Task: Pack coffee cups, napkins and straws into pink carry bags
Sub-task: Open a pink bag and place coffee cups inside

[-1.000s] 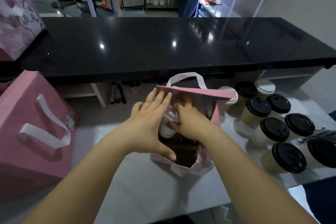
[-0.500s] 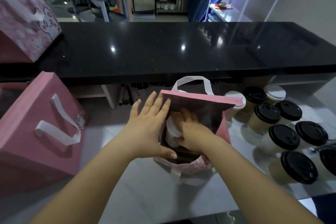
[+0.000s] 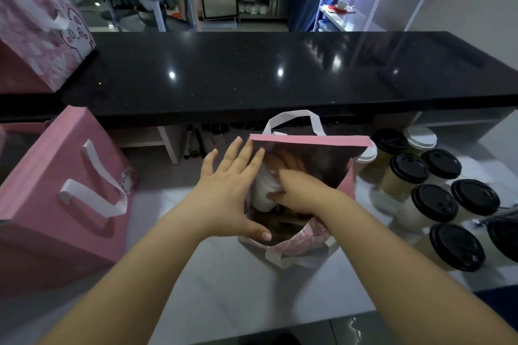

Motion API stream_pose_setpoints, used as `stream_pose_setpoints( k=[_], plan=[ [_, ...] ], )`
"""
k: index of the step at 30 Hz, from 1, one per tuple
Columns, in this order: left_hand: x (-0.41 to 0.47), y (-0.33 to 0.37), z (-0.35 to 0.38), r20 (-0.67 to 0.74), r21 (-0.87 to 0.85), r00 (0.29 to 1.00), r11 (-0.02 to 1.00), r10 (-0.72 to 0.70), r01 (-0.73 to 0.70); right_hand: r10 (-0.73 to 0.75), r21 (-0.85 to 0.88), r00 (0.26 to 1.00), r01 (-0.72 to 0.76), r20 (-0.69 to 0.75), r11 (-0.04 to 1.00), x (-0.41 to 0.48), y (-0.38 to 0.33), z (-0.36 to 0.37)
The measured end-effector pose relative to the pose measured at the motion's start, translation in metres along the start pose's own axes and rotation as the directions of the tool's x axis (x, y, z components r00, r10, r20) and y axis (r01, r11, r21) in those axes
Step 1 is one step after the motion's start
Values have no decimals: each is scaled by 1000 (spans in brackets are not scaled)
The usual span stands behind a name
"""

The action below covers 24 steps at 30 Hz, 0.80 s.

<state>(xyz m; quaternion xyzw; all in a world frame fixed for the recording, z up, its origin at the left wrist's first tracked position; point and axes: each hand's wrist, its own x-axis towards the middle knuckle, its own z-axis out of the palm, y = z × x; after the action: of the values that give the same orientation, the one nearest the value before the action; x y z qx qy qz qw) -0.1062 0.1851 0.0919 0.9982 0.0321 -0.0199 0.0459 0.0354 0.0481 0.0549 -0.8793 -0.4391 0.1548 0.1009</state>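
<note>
A pink carry bag (image 3: 347, 182) with white handles stands open on the white table (image 3: 252, 288). My left hand (image 3: 229, 193) lies flat against the bag's left wall, fingers straight, thumb at the near rim. My right hand (image 3: 297, 187) reaches down inside the bag and grips a white-lidded coffee cup (image 3: 263, 190) standing at the bag's left side. Several lidded coffee cups (image 3: 434, 204), most with black lids, stand to the right of the bag.
A second pink carry bag (image 3: 64, 190) stands at the left of the table, and a patterned pink one (image 3: 36, 36) sits on the black counter (image 3: 266, 73) behind. Markers lie under the counter. A shelf rack and a person's legs are far back.
My right hand has sunk a little deeper into the bag with the cup. My left hand stays pressed on the bag's side. The head has tilted slightly.
</note>
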Motion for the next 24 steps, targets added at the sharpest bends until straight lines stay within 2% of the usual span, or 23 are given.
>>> stream_pose_setpoints(
  k=[3, 7, 11, 15, 20, 24],
  plan=[
    [1, 0, 2, 2, 8, 1000, 1000, -3, 3, -2, -92, 1000, 1, -15, 996, -2, -2, 12],
    [3, -2, 5, -15, 11, 1000, 1000, 3, -3, 26, -29, 997, -28, -79, 999, -3, 7, 13],
    [4, -2, 6, -29, 35, 1000, 999, 3, -2, -84, -171, 996, 85, 13, 982, -7, 9, 30],
    [4, -1, 7, -36, 39, 999, 999, 9, -8, -161, -221, 985, 171, 61, 960, -9, 13, 40],
    [3, -1, 8, -43, 41, 999, 999, 13, -11, -91, -304, 985, 133, 148, 943, -6, 11, 48],
    [2, -1, 10, -33, 47, 999, 999, -6, 7, -42, -369, 986, 99, 160, 924, -5, 3, 55]
  ],
)
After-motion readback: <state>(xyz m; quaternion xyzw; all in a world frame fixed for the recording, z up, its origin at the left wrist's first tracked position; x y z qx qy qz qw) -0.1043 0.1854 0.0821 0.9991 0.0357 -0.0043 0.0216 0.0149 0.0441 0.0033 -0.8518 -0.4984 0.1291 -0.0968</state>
